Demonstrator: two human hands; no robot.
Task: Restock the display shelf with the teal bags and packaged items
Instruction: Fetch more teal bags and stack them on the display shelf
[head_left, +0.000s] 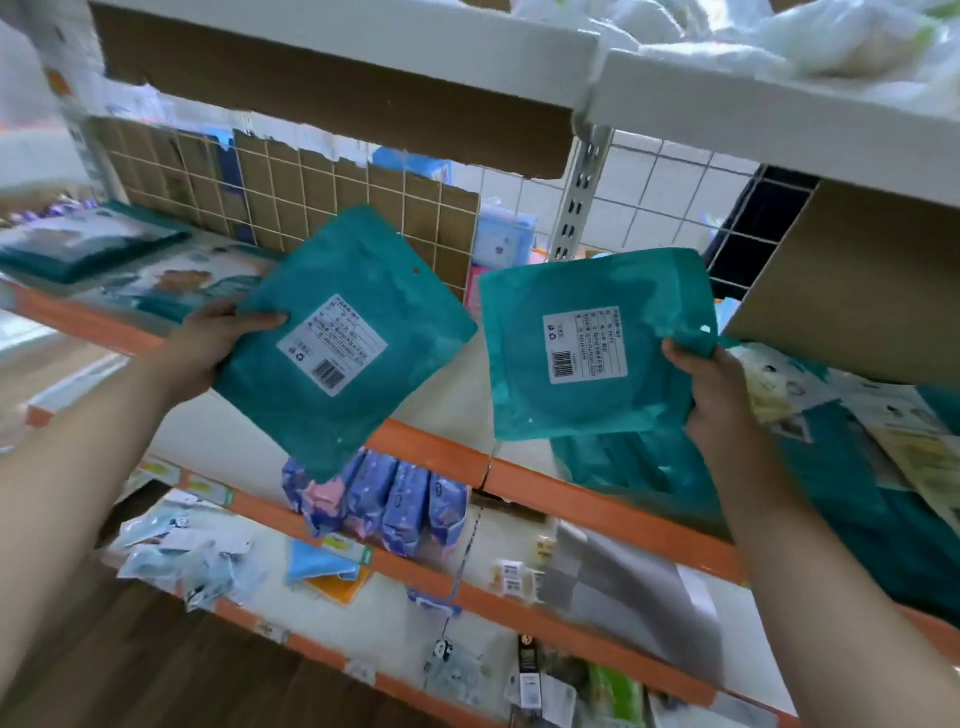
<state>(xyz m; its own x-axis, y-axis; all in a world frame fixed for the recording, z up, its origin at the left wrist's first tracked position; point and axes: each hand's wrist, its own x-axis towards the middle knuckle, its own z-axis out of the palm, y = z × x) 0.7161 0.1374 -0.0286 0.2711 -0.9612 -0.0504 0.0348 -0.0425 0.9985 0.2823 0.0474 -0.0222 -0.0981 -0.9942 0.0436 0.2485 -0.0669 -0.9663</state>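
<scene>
Left hand (218, 345) and right hand (711, 384) each pinch one teal bag (left bag (343, 343), right bag (597, 343)) by an edge; pouches look light, flat, floppy, slick, so edge or corner holds probably suffice.

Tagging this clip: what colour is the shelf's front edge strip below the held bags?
The edge strip is orange; the head view shows it best.

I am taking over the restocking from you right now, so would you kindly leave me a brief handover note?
Left hand grips one teal bag by its left edge, label showing.
Right hand grips a second teal bag by its right edge.
Both bags are in the air over the middle shelf, apart from each other.
Done: other teal bags already lie on that shelf at the right.
Left: set down both held bags.
</scene>
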